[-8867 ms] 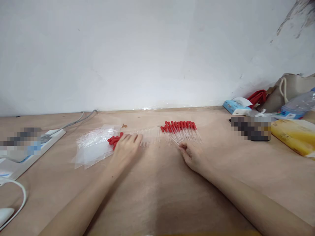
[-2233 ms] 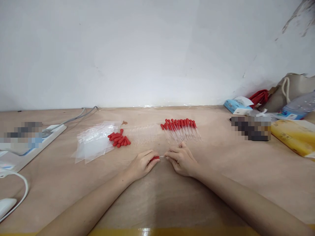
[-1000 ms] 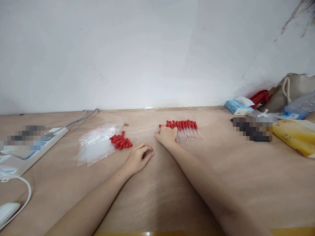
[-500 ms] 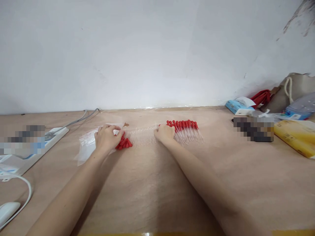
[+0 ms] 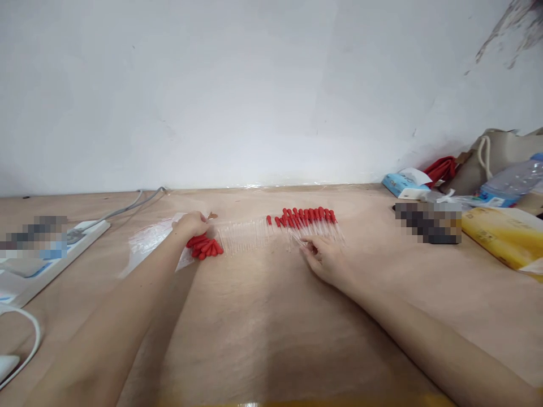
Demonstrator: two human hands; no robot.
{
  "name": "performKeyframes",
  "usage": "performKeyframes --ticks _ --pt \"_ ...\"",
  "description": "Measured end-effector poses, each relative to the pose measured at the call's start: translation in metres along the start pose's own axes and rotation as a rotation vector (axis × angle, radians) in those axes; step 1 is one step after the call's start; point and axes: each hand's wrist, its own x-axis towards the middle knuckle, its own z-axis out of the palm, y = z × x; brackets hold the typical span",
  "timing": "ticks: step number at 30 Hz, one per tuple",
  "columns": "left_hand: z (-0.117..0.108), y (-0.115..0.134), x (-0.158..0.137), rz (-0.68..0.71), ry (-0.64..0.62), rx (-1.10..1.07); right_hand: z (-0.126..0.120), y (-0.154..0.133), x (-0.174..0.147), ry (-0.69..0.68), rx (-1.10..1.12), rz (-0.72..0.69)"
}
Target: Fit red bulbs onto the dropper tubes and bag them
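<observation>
The left hand rests at the far edge of a small pile of red rubber bulbs, fingers curled down onto the pile; whether a bulb is actually pinched between them cannot be told from this view. The pile lies on the table just on the near side of that hand, partly on a stack of clear plastic bags that spreads to its left. Immediately right of the bulbs is a row of bare clear tubes, side by side, long axes running away from the person toward the wall. Further right is a row of finished droppers, red bulbs at the far end and clear tips pointing back toward the person. The right hand sits at the near ends of those tips, fingers loosely bent and touching them, with no firm grip evident. The bare tubes lie between the two hands, nearer the left. At the right edge are a tissue pack, a water bottle and a yellow packet.
</observation>
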Motion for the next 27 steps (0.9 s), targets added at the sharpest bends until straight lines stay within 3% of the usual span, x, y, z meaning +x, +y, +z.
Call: performKeyframes --ticks 5,6,7,9,11,14,18,27 --pt "-0.012 0.011 -0.028 0.145 0.17 -0.166 0.0 -0.005 -0.002 0.01 0.061 -0.039" --pt "-0.01 0.016 -0.041 0.214 0.207 -0.245 -0.001 -0.007 -0.003 0.011 0.073 -0.041" --pt "-0.005 0.022 -0.057 0.345 0.224 -0.49 -0.001 -0.009 -0.003 0.01 0.085 -0.041" --pt "0.01 0.034 -0.092 0.432 0.154 -0.617 -0.002 -0.013 -0.006 0.002 0.11 -0.045" --pt "0.03 0.043 -0.124 0.451 -0.02 -0.859 -0.003 -0.019 -0.01 -0.021 0.122 -0.061" --pt "0.058 0.049 -0.151 0.503 -0.105 -1.004 -0.003 -0.025 -0.015 -0.067 0.106 -0.113" --pt "0.075 0.046 -0.154 0.574 -0.121 -1.024 0.0 -0.028 -0.017 -0.078 0.071 -0.166" --pt "0.075 0.045 -0.156 0.647 -0.071 -0.823 0.006 -0.028 -0.015 -0.122 0.036 -0.207"
